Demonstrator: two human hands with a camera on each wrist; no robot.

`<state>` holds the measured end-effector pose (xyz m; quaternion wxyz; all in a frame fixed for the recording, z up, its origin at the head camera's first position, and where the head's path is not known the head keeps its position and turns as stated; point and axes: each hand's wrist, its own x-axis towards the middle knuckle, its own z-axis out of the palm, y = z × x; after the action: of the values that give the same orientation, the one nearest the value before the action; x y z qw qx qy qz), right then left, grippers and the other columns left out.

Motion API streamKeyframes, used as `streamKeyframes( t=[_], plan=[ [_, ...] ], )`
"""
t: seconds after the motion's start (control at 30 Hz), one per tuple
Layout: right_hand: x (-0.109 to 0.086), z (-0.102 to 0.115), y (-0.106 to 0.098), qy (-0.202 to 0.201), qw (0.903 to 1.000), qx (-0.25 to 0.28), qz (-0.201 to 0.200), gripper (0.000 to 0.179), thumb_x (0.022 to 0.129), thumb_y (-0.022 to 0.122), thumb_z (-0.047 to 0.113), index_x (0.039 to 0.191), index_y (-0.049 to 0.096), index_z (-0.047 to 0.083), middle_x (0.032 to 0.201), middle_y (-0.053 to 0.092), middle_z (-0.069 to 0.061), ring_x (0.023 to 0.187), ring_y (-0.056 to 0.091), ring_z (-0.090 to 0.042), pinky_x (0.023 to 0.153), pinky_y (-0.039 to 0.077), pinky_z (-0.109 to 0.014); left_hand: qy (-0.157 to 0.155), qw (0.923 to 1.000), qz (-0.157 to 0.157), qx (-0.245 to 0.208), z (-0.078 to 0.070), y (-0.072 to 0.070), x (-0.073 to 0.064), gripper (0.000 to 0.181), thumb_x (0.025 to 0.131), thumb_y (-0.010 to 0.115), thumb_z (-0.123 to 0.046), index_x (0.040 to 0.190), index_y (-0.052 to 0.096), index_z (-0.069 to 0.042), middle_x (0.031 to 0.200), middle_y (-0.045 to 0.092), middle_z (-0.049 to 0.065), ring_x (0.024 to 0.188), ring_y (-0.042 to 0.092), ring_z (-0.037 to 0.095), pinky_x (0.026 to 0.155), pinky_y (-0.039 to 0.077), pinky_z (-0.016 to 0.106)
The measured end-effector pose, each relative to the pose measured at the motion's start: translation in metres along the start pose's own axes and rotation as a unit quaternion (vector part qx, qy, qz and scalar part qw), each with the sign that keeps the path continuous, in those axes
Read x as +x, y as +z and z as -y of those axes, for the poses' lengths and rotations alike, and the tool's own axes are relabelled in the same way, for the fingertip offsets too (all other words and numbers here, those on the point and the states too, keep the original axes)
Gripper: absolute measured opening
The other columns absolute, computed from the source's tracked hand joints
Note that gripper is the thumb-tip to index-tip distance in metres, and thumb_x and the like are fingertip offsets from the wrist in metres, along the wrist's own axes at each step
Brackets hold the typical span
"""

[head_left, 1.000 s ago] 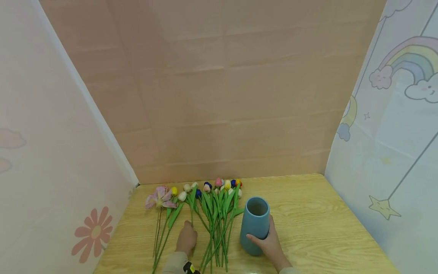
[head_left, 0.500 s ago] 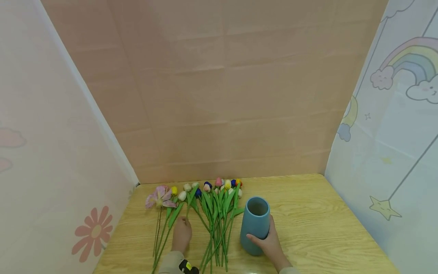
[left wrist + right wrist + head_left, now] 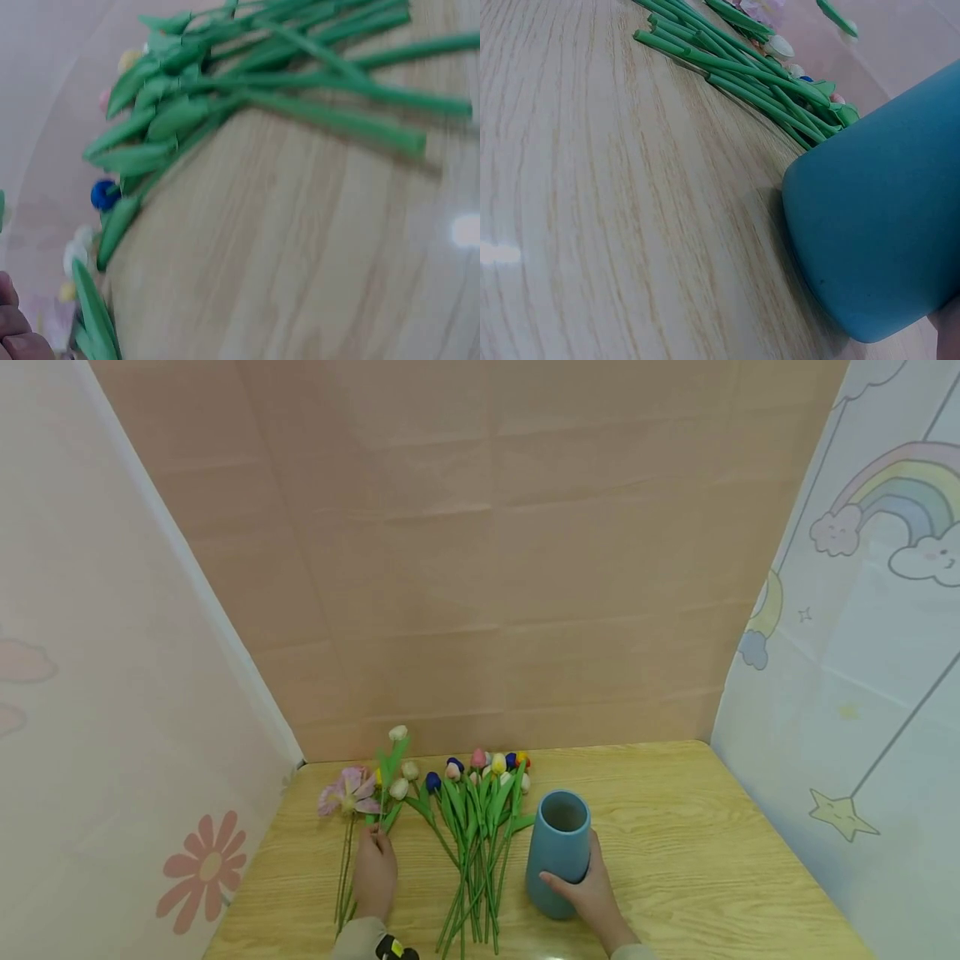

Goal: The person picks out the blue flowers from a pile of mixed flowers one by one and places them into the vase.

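In the head view my left hand (image 3: 374, 870) pinches the stem of a white tulip (image 3: 398, 733), which stands raised above the flowers lying at the left. My right hand (image 3: 594, 893) grips the side of a blue vase (image 3: 558, 860), thumb across its front. The vase is upright on the table with its mouth showing. In the left wrist view only some curled fingers (image 3: 16, 330) appear at the lower left edge. The right wrist view is largely filled by the vase's lower wall (image 3: 877, 217).
A bunch of tulips (image 3: 476, 852) in several colours lies left of the vase, stems toward me. A pink flower (image 3: 351, 791) lies farther left, beside a white tulip (image 3: 399, 788). All rest on a wooden table (image 3: 697, 852), with a plain backdrop (image 3: 487, 568) behind.
My left hand has moved left and lifted the white tulip, its head rising off the table. My right hand and the vase have stayed still.
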<state>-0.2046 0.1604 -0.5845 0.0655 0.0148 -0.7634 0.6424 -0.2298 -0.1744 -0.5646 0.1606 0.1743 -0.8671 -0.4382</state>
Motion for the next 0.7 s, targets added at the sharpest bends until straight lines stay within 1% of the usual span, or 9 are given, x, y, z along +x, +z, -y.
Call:
streamKeyframes(
  t=[0.07, 0.1, 0.13, 0.2, 0.33, 0.5, 0.63, 0.7],
  plan=[
    [0.0, 0.0, 0.0, 0.0, 1.0, 0.001, 0.0, 0.093, 0.074, 0.083, 0.014, 0.147, 0.025, 0.02, 0.14, 0.043, -0.015, 0.126, 0.045, -0.04, 0.093, 0.042, -0.056, -0.007, 1.0, -0.003, 0.003, 0.008, -0.004, 0.002, 0.027, 0.103, 0.036, -0.012, 0.12, 0.047, 0.005, 0.087, 0.059, 0.017, 0.056, 0.049, 0.017, 0.048, 0.038, 0.03],
    [0.0, 0.0, 0.0, -0.001, 1.0, 0.001, 0.0, 0.093, 0.074, 0.083, 0.014, 0.147, 0.025, 0.02, 0.14, 0.043, -0.014, 0.126, 0.045, -0.04, 0.093, 0.042, -0.056, -0.011, 0.9999, -0.002, 0.008, 0.012, -0.006, 0.003, 0.026, 0.103, 0.036, -0.012, 0.12, 0.046, 0.005, 0.088, 0.059, 0.018, 0.058, 0.05, 0.017, 0.049, 0.039, 0.031],
    [0.0, 0.0, 0.0, 0.0, 1.0, 0.002, 0.0, 0.093, 0.075, 0.083, 0.014, 0.147, 0.025, 0.02, 0.14, 0.043, -0.014, 0.126, 0.045, -0.04, 0.093, 0.042, -0.056, -0.015, 0.9998, -0.004, 0.014, 0.016, -0.008, 0.003, 0.026, 0.103, 0.035, -0.012, 0.119, 0.046, 0.005, 0.089, 0.06, 0.018, 0.058, 0.051, 0.018, 0.049, 0.039, 0.031],
    [0.0, 0.001, 0.0, 0.001, 1.0, 0.002, 0.001, 0.093, 0.075, 0.083, 0.014, 0.147, 0.025, 0.02, 0.14, 0.043, -0.014, 0.126, 0.045, -0.04, 0.094, 0.041, -0.057, -0.024, 0.9994, 0.003, 0.026, 0.023, -0.011, 0.003, 0.027, 0.102, 0.035, -0.011, 0.12, 0.047, 0.007, 0.089, 0.061, 0.02, 0.059, 0.052, 0.019, 0.05, 0.04, 0.032],
    [0.0, 0.002, 0.0, 0.003, 1.0, 0.004, 0.001, 0.093, 0.075, 0.083, 0.014, 0.147, 0.024, 0.02, 0.14, 0.042, -0.015, 0.126, 0.044, -0.04, 0.094, 0.041, -0.057, -0.034, 0.9978, -0.002, 0.057, 0.035, -0.013, 0.002, 0.026, 0.1, 0.038, -0.01, 0.115, 0.05, 0.008, 0.087, 0.064, 0.023, 0.06, 0.055, 0.021, 0.049, 0.041, 0.034],
    [0.0, 0.003, 0.0, 0.002, 1.0, 0.008, 0.001, 0.093, 0.075, 0.083, 0.013, 0.147, 0.024, 0.02, 0.14, 0.043, -0.015, 0.126, 0.045, -0.039, 0.094, 0.041, -0.057, -0.041, 0.9965, 0.001, 0.073, 0.04, -0.014, -0.001, 0.025, 0.098, 0.042, -0.008, 0.113, 0.051, 0.011, 0.085, 0.065, 0.024, 0.058, 0.055, 0.02, 0.047, 0.041, 0.033],
    [-0.001, 0.004, 0.0, 0.001, 1.0, 0.009, 0.002, 0.093, 0.075, 0.083, 0.012, 0.147, 0.024, 0.019, 0.14, 0.042, -0.015, 0.126, 0.045, -0.04, 0.094, 0.041, -0.057, -0.049, 0.9954, 0.008, 0.082, 0.04, -0.014, -0.002, 0.024, 0.098, 0.042, -0.009, 0.112, 0.05, 0.009, 0.084, 0.065, 0.022, 0.055, 0.053, 0.018, 0.046, 0.039, 0.031],
    [-0.001, 0.004, 0.0, 0.002, 1.0, 0.009, 0.003, 0.093, 0.075, 0.083, 0.012, 0.147, 0.024, 0.019, 0.14, 0.042, -0.015, 0.126, 0.044, -0.04, 0.094, 0.041, -0.057, -0.048, 0.995, 0.011, 0.087, 0.04, -0.014, -0.003, 0.023, 0.098, 0.042, -0.009, 0.112, 0.05, 0.009, 0.084, 0.066, 0.022, 0.055, 0.054, 0.019, 0.045, 0.039, 0.031]
  ],
)
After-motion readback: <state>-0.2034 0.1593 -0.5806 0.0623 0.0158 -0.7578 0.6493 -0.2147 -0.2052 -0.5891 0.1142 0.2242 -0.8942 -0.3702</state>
